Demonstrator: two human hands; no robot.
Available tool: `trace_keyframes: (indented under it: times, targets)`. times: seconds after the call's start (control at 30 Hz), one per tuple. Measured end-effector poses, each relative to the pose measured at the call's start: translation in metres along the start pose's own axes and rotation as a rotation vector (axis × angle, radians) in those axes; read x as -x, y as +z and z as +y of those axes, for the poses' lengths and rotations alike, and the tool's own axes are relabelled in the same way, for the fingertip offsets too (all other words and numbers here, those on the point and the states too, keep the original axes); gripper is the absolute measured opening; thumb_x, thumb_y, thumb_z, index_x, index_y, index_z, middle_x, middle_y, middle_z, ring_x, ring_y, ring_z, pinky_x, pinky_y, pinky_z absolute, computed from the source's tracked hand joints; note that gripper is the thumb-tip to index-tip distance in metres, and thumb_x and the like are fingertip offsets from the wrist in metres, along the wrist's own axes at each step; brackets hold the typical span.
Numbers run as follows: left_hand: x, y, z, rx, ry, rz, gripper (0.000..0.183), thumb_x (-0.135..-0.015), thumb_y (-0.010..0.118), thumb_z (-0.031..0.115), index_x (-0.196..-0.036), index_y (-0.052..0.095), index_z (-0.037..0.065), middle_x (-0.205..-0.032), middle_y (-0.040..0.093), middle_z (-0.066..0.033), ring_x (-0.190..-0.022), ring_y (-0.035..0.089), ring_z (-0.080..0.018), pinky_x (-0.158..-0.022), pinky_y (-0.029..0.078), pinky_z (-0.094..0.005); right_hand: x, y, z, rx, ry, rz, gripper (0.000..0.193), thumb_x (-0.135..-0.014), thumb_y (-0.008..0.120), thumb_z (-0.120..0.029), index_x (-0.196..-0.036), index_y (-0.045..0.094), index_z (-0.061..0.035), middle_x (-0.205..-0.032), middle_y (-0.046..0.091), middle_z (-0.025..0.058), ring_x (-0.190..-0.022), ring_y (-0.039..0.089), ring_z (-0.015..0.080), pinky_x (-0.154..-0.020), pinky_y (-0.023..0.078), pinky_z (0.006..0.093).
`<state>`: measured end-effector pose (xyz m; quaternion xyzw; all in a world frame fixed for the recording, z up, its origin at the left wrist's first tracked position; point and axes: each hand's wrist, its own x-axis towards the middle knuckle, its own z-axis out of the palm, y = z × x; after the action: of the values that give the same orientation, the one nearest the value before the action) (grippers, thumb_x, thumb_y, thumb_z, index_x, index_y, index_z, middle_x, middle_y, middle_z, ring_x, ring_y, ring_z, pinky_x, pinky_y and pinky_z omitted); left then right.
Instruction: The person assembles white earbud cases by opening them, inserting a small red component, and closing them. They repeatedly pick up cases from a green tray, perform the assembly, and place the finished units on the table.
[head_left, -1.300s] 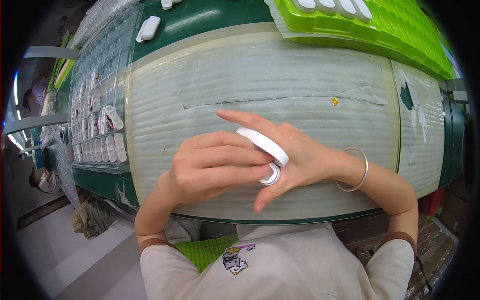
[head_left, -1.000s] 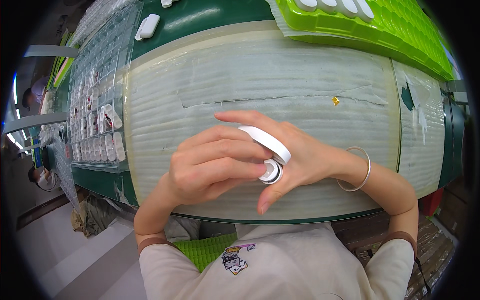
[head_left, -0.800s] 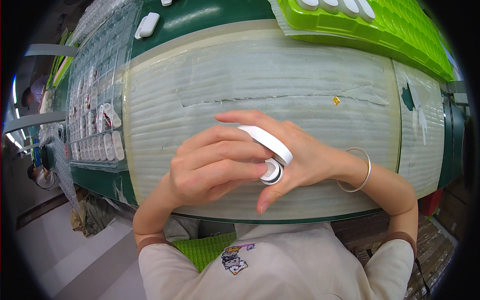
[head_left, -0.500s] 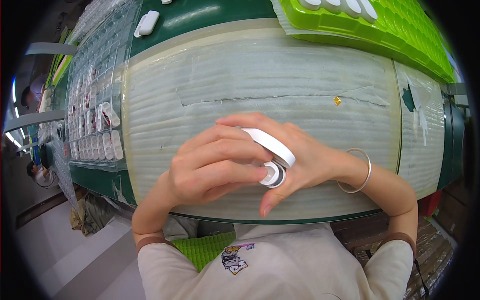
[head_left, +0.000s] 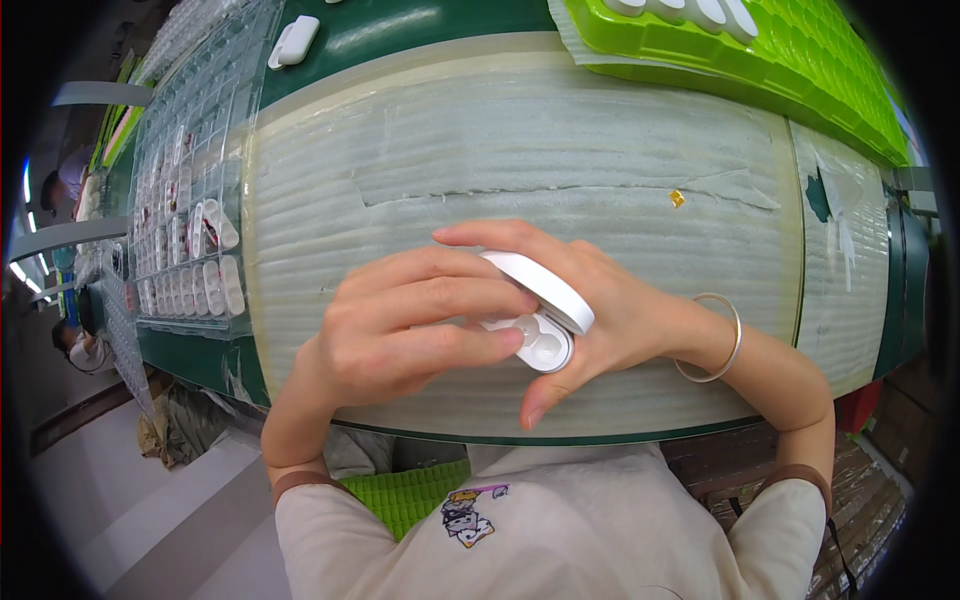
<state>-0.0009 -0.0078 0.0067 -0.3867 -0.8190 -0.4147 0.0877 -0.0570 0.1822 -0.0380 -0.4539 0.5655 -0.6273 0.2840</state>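
Case (head_left: 540, 305): small, light, smooth plastic, likely slippery; lid open.
Right hand (head_left: 610, 315): cradles it underneath.
Left hand (head_left: 400, 330): fingertips press its inside.

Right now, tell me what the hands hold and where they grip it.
A small white plastic hinged case, lid open. The right hand cradles its body from behind; the left hand presses fingertips at its open front.
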Motion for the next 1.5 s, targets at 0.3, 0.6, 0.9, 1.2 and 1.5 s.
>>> trace_keyframes:
  times: [0.3,0.6,0.9,1.2,1.5]
  targets:
    - [0.0,-0.005,-0.008,0.1,0.007,0.02,0.018,-0.065,0.07,0.003,-0.083,0.068,0.001,-0.085,0.066,-0.012,-0.078,0.063,-0.0248,-0.067,0.052,-0.0325,0.002,0.001,0.002,-0.012,-0.041,-0.015,0.103,-0.051,0.086,-0.04,-0.133,0.032,-0.0071,-0.094,0.061,0.0113,-0.08,0.061,0.0276,-0.07,0.049,0.0341]
    - [0.001,-0.009,-0.01,-0.057,0.091,0.011,0.018,-0.064,0.068,0.005,-0.081,0.067,0.0,-0.084,0.066,-0.0115,-0.076,0.063,-0.0244,-0.062,0.053,-0.0311,0.002,-0.002,0.001,-0.012,-0.01,-0.049,0.106,-0.051,0.086,-0.037,-0.135,0.029,-0.0078,-0.087,0.059,0.0089,-0.074,0.059,0.0245,-0.066,0.046,0.032]
    - [0.002,-0.006,-0.01,-0.078,0.088,0.018,0.016,-0.065,0.069,0.006,-0.08,0.067,0.001,-0.085,0.066,-0.0117,-0.077,0.063,-0.0246,-0.063,0.053,-0.0311,0.002,-0.005,-0.002,0.011,0.141,-0.104,0.117,-0.043,0.086,-0.052,-0.134,0.032,-0.0033,-0.132,0.041,0.0101,-0.111,0.052,0.022,-0.089,0.044,0.0324]
    - [0.0,0.001,-0.01,-0.066,0.076,0.066,0.036,-0.056,0.075,0.003,-0.09,0.062,0.0,-0.093,0.064,-0.0113,-0.078,0.061,-0.0256,-0.061,0.052,-0.0314,0.004,-0.007,-0.001,-0.12,0.111,-0.028,0.12,-0.044,0.087,-0.049,-0.137,0.027,-0.0027,-0.129,0.041,0.0075,-0.115,0.045,0.0179,-0.093,0.039,0.0315]
    - [0.005,0.041,-0.011,-0.322,0.026,0.417,0.042,-0.051,0.075,-0.004,-0.088,0.058,0.002,-0.091,0.064,-0.011,-0.074,0.058,-0.0242,-0.064,0.049,-0.0318,-0.001,0.001,-0.005,-0.524,0.181,0.17,0.123,-0.049,0.081,-0.057,-0.139,0.018,-0.0015,-0.125,0.041,0.0054,-0.11,0.045,0.0138,-0.095,0.037,0.0289]
